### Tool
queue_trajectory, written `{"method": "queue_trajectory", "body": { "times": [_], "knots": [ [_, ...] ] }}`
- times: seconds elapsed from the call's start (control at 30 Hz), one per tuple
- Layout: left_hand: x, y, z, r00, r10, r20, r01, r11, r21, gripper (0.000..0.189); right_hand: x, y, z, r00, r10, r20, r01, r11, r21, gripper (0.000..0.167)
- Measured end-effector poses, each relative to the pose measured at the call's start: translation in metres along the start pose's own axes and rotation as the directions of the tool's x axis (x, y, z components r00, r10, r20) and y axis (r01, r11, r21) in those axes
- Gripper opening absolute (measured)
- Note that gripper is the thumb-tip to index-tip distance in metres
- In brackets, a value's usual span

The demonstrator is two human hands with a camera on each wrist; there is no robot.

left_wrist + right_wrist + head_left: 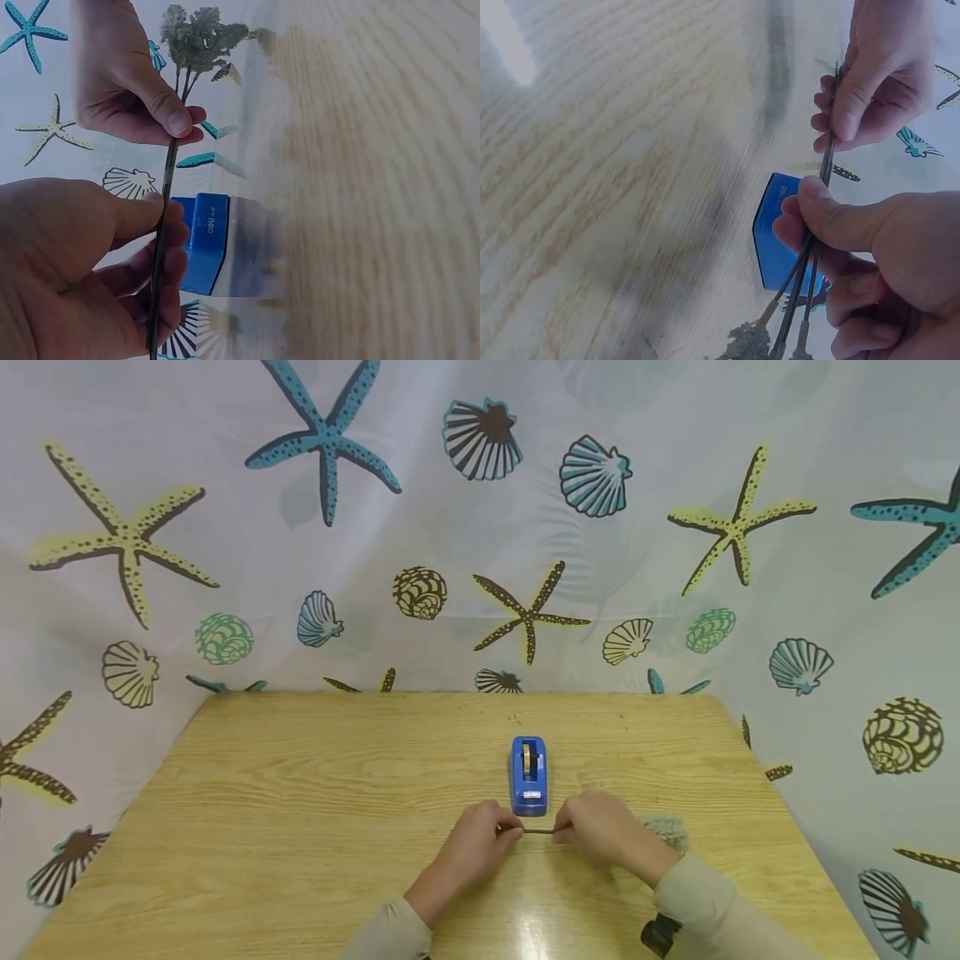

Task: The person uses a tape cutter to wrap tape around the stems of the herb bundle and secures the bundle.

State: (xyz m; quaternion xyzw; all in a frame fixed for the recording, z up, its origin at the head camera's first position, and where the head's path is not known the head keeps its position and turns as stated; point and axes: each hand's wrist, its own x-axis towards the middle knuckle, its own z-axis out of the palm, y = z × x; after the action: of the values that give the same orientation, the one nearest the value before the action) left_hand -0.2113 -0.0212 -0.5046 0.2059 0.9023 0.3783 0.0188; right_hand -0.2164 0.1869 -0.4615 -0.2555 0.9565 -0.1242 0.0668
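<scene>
A sprig of dried-looking flowers has thin dark stems [171, 161] and fluffy grey-green heads [666, 832]. My left hand [480, 839] pinches the stems toward their lower end, thumb against the fingers. Nearer the heads, my right hand [600, 827] also grips them between thumb and fingertips. A short length of stem shows between the two hands in the head view. The right wrist view shows several stems fanning out below the right thumb toward the heads [748, 342]. Just beyond the hands stands a blue tape dispenser [531, 787] with a roll of tape [527, 758] in it.
Both hands are above a light wood-grain table [300, 810]. A white curtain [420, 518] printed with starfish and shells stands along the table's back and sides. A black band [660, 935] is on the right wrist, by the sleeve.
</scene>
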Motion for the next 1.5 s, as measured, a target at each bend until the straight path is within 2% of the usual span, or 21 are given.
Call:
{"method": "queue_trajectory", "body": {
  "times": [0.1,0.27,0.53,0.67,0.9,1.1,1.23,1.37,1.5],
  "knots": [
    [0.003,0.001,0.001,0.999,-0.028,0.033,0.028,1.000,0.006,0.015,0.002,0.002,0.001,1.000,0.011,-0.020,-0.011,1.000,-0.004,0.009],
    [0.005,0.000,0.000,0.999,-0.040,0.036,0.040,0.999,0.007,0.014,0.004,0.004,0.003,0.998,0.032,-0.048,-0.032,0.999,-0.007,0.007],
    [0.005,-0.004,0.002,0.999,0.012,-0.038,-0.012,1.000,0.008,0.010,0.004,0.005,0.009,0.996,0.060,-0.064,-0.058,0.998,0.034,0.018],
    [0.005,-0.005,0.004,0.996,0.040,-0.074,-0.040,0.999,0.010,0.009,0.005,0.005,0.010,0.997,0.068,-0.040,-0.067,0.998,0.019,0.014],
    [0.005,-0.008,0.007,0.994,0.015,-0.109,-0.019,0.999,-0.035,0.010,0.007,0.002,0.010,0.995,0.088,0.041,-0.088,0.996,0.012,0.016],
    [0.007,-0.010,0.011,0.993,0.003,-0.119,-0.008,0.999,-0.040,0.009,0.005,0.002,0.009,0.994,0.105,0.008,-0.105,0.994,0.017,0.012],
    [0.008,-0.008,0.011,0.996,-0.012,-0.088,0.010,1.000,-0.029,0.003,0.005,0.003,0.008,0.994,0.110,-0.024,-0.108,0.993,0.052,0.008],
    [0.011,-0.007,0.010,0.999,-0.029,-0.023,0.029,1.000,-0.002,0.011,0.005,0.004,0.009,0.992,0.117,-0.057,-0.112,0.990,0.085,0.006],
    [0.013,-0.006,0.007,0.999,-0.034,-0.014,0.034,0.999,0.012,0.015,0.007,0.006,0.011,0.988,0.127,-0.088,-0.116,0.987,0.114,0.005]
  ]
}}
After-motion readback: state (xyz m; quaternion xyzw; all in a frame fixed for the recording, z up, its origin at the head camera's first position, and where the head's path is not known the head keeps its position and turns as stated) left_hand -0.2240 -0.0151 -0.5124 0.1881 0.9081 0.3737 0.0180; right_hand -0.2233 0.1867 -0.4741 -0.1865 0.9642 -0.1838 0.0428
